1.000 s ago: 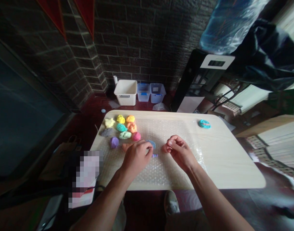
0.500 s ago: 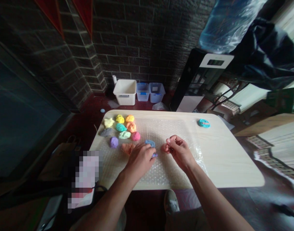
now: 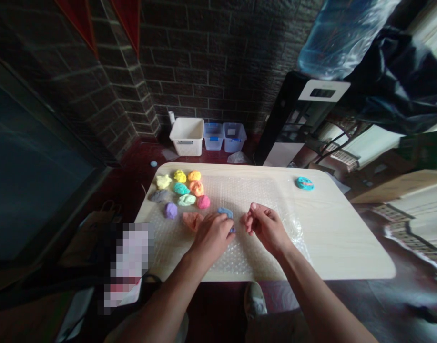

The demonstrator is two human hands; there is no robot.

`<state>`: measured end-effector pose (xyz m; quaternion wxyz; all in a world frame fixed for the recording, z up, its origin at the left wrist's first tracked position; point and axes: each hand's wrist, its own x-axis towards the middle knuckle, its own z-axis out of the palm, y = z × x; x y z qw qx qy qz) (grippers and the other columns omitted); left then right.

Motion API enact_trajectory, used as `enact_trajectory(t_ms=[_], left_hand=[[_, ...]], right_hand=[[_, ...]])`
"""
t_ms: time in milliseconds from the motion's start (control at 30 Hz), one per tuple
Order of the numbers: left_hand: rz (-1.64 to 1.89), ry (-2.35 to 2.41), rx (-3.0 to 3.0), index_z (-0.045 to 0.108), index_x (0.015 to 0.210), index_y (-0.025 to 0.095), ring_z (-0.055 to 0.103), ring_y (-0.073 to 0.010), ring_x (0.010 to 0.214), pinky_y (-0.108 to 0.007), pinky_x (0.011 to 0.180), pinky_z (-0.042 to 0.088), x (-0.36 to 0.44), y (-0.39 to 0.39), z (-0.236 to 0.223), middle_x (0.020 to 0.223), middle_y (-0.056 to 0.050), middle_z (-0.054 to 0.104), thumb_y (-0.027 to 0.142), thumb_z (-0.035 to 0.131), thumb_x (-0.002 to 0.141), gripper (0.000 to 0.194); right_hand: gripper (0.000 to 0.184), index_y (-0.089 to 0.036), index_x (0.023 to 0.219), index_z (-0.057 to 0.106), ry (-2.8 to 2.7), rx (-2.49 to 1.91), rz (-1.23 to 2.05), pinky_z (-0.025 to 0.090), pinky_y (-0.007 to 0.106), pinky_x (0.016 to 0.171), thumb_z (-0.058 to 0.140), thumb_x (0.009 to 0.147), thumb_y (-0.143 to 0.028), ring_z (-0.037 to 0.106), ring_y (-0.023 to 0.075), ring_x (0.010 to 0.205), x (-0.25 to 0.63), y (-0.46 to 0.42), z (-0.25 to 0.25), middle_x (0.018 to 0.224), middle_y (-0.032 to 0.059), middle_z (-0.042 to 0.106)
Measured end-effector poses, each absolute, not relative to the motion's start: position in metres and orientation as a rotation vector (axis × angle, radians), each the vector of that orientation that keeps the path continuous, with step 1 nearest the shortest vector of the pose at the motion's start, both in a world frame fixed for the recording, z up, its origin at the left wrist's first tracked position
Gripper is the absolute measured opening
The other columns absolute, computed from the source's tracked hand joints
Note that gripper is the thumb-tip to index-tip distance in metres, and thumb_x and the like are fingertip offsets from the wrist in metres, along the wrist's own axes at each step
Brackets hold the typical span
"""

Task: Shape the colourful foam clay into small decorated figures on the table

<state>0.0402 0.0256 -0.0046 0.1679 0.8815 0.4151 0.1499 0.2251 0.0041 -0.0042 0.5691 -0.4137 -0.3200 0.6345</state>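
My left hand [image 3: 214, 232] rests over a flat piece of blue modelling clay [image 3: 224, 211], its fingers bent down around the near side. A bit of purple clay [image 3: 233, 229] peeks out by the fingertips. Beside the wrist side of that hand lies a lump of brownish-orange clay [image 3: 191, 220], partly covered. To the right, my right hand [image 3: 265, 226] hovers above the bubble wrap [image 3: 247, 190] with curled fingers and the thumb against the index finger. Whatever it may pinch is too small or hidden to make out.
Several clay lumps, among them a purple ball [image 3: 171, 210] and a pink one [image 3: 203, 202], sit at the table's left. A turquoise clay disc [image 3: 305, 183] with an orange stripe lies far right. Behind the table [image 3: 350, 233] stand a white basket [image 3: 187, 143] and blue bins [image 3: 234, 138].
My right thumb has lifted and shifted along the index finger, while the other fingers have dropped slightly. My left fingers now cover more of the purple bit. The view has shifted a little.
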Motion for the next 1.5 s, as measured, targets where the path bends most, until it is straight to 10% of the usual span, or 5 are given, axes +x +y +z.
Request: enact_trajectory(t_ms=[300,533,767,1033,1500], left_hand=[[0.401,1.191,2.558,0.078,0.096,0.02,0.07,-0.0284,0.097,-0.04,0.087,0.049,0.046,0.021,-0.001,0.097,-0.008,0.076,0.014,0.073,0.087,0.012],[0.45,1.156,2.48,0.075,0.091,0.02,0.07,-0.0242,0.091,-0.035,0.079,0.049,0.042,0.02,0.007,0.093,-0.006,0.074,0.018,0.065,0.096,0.011],[0.846,1.181,2.258,0.073,0.099,0.02,0.071,-0.0207,0.087,-0.031,0.078,0.048,0.024,0.027,0.017,0.095,-0.003,0.077,0.012,0.067,0.093,0.012],[0.932,1.254,2.07,0.076,0.098,0.021,0.071,-0.0197,0.081,-0.031,0.077,0.05,0.024,0.033,0.011,0.091,-0.004,0.079,0.015,0.069,0.092,0.01],[0.979,1.245,2.062,0.077,0.098,0.021,0.073,-0.0201,0.082,-0.032,0.078,0.052,0.022,0.034,0.012,0.091,-0.004,0.08,0.015,0.069,0.091,0.011]], right_hand=[[0.028,-0.018,0.099,0.081,-0.697,-0.928,1.567,0.061,0.027,0.074,0.09,0.079,-0.036,0.077,0.0171,0.076,0.225,0.002,0.0,0.087,0.0068,0.082],[0.02,-0.017,0.079,0.078,-0.737,-0.858,1.522,0.054,0.017,0.054,0.09,0.079,-0.033,0.07,0.0103,0.057,0.232,0.002,-0.006,0.066,0.0028,0.078],[0.024,-0.02,0.099,0.081,-0.691,-0.777,1.696,0.064,0.02,0.076,0.091,0.08,-0.03,0.081,0.0177,0.09,0.23,-0.005,0.008,0.106,0.0076,0.084],[0.022,-0.017,0.077,0.074,-0.791,-0.637,1.714,0.057,0.015,0.054,0.089,0.081,-0.033,0.077,0.0135,0.062,0.223,-0.008,0.006,0.071,0.0054,0.08],[0.02,-0.016,0.078,0.073,-0.831,-0.728,1.721,0.055,0.015,0.055,0.091,0.079,-0.026,0.075,0.0119,0.06,0.219,-0.006,-0.002,0.072,0.0056,0.08]])
